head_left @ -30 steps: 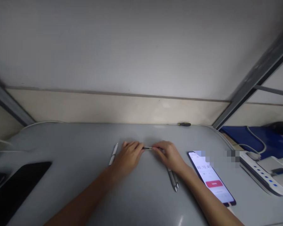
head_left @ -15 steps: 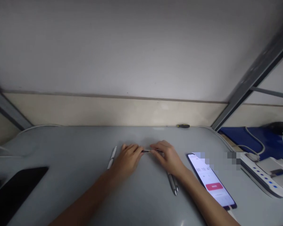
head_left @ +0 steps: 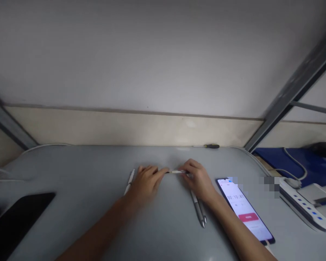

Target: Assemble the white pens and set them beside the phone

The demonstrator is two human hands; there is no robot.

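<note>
My left hand (head_left: 149, 181) and my right hand (head_left: 197, 178) face each other over the middle of the grey desk. Between them runs a slim pen (head_left: 176, 172), lying level, dark near my left fingers and pale toward the right. Both hands pinch it, one at each end; its ends are hidden by the fingers. A white pen (head_left: 129, 181) lies beside my left hand, partly behind the wrist. Under and beside my right wrist lie two grey-silver pens (head_left: 198, 210), side by side, tips toward me.
A lit phone (head_left: 247, 212) showing a timer lies right of my right forearm, with a cable attached. Farther right is a white power strip (head_left: 301, 203) with plugs. A screwdriver (head_left: 212, 146) rests along the wall. At left lies a black flat object (head_left: 21, 221).
My right hand has shifted slightly right and away from my left. More of the pen's pale length shows between them.
</note>
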